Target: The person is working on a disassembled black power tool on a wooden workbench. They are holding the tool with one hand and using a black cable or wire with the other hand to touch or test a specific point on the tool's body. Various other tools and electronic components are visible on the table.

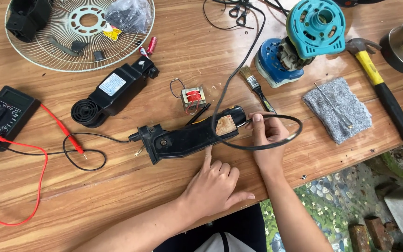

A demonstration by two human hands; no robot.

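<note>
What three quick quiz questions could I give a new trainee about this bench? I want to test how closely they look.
1. True or false: the left hand lies with its index finger against the long black housing.
2. Which lies on the grey cloth? A) a thin metal screwdriver B) the paintbrush C) the hammer
3. Fill in: the right hand pinches a black ____ at the housing's end.

Key
1. True.
2. A: the screwdriver lies on the cloth; the paintbrush and the hammer lie on the wooden table.
3. Cable.
</note>
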